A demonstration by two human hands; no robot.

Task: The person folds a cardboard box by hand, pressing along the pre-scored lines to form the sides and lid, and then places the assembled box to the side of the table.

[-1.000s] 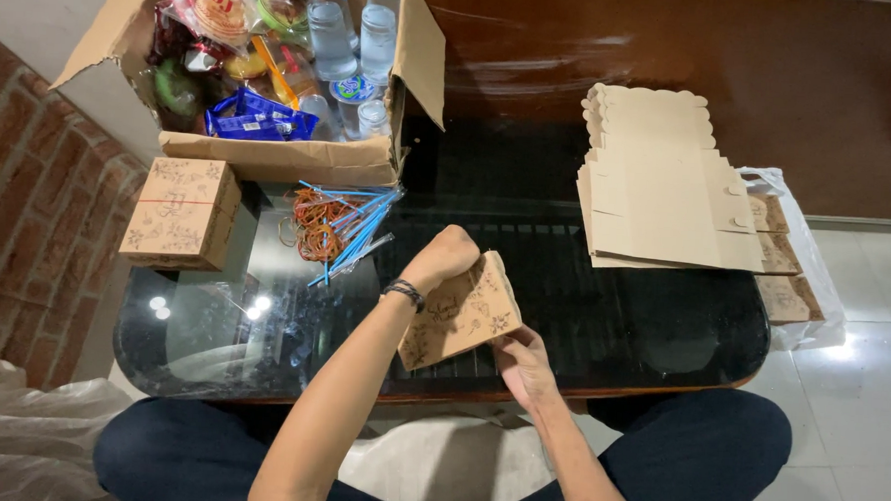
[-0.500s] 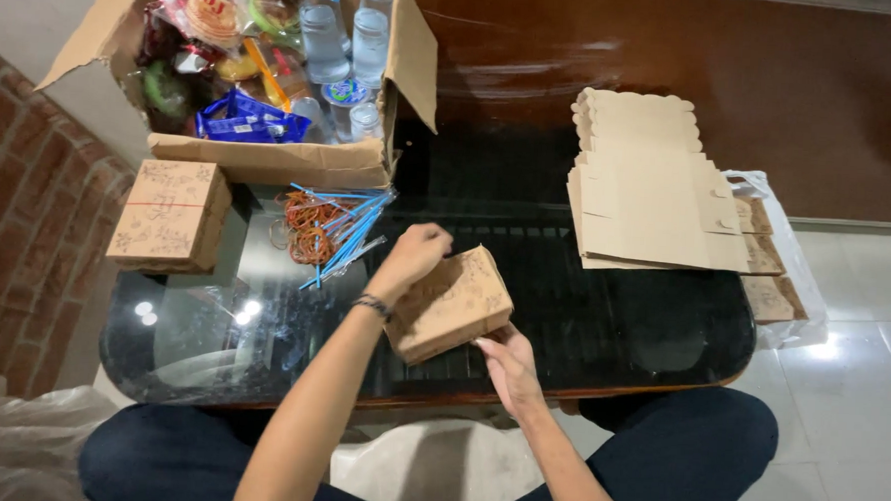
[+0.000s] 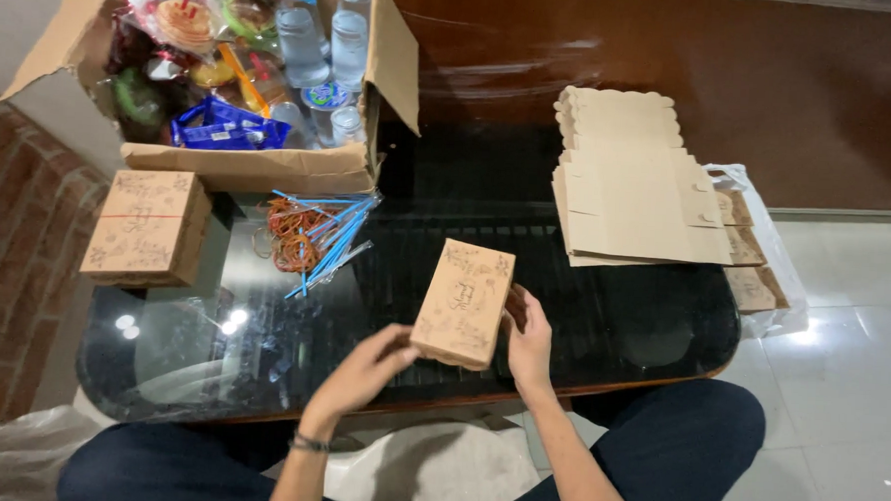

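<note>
On the dark glass table (image 3: 603,318), just below the rubber bands (image 3: 291,236), a small printed box (image 3: 463,303) is being held closed between the left hand (image 3: 365,369) and right hand (image 3: 529,339), best gripped evenly at both sides.

One head camera looks steeply down, close above the glass table (image 3: 260,373)

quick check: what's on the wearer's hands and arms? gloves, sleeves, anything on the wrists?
Both hands are bare, no gloves: left hand, right hand. Forearms are uncovered, no sleeves in view. A thin dark wristband circles the left wrist. No band shows on the right wrist. No rings that I can make out.
</note>
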